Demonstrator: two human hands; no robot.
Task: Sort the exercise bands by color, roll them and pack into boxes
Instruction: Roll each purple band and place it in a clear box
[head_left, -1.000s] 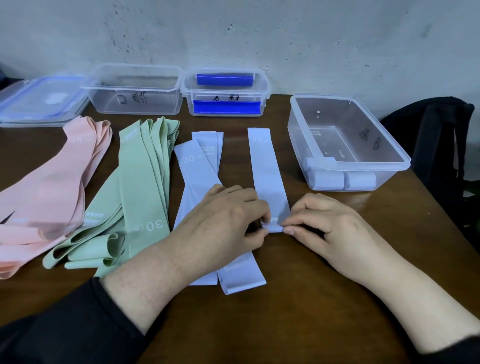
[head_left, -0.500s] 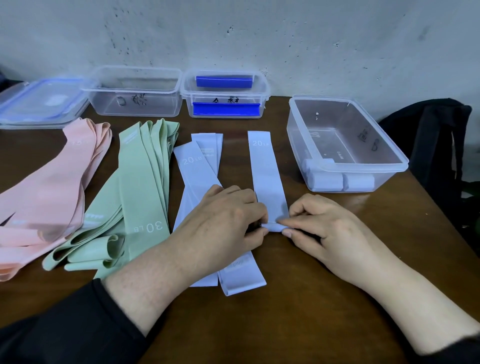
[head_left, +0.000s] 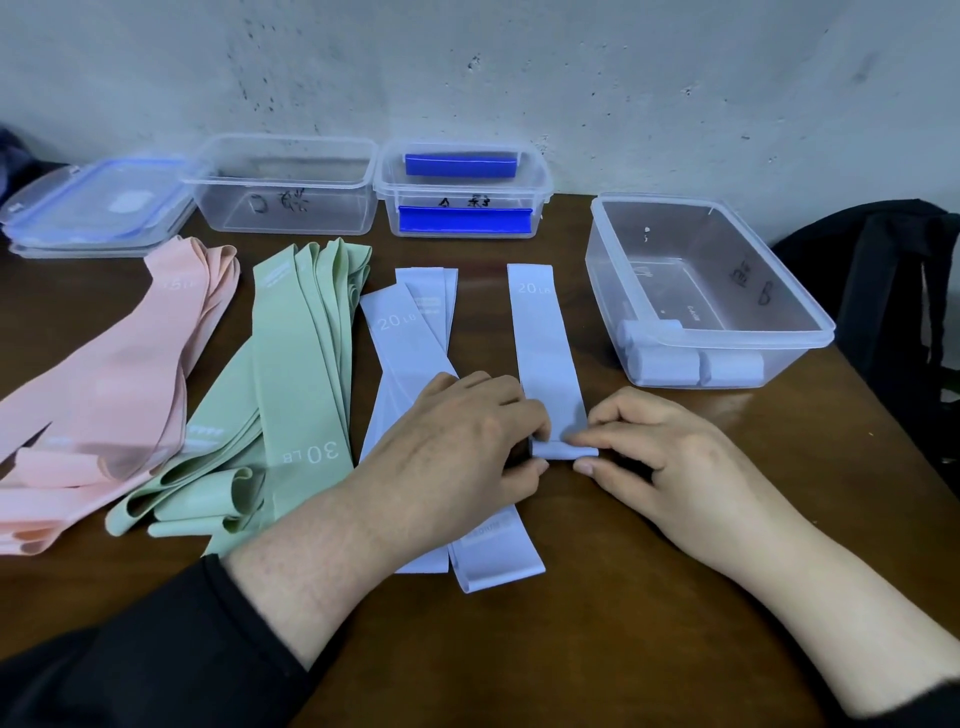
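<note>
Lavender band lies flat at frame centre, its near end folded into a small roll. Left hand and right hand pinch that roll with curled fingertips. Right of it, a clear box holds rolled bands.

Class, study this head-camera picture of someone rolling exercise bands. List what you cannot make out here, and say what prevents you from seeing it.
Head view only:
- Middle of the loose lavender bands: hidden under the left hand.
- Handwritten labels on the clear boxes: too small and smeared to read.
- Number of rolled bands in the right-hand box: its frosted wall blurs them.
- Pink bands: cut off by the left edge.
- Black bag: cut off by the right edge.
</note>
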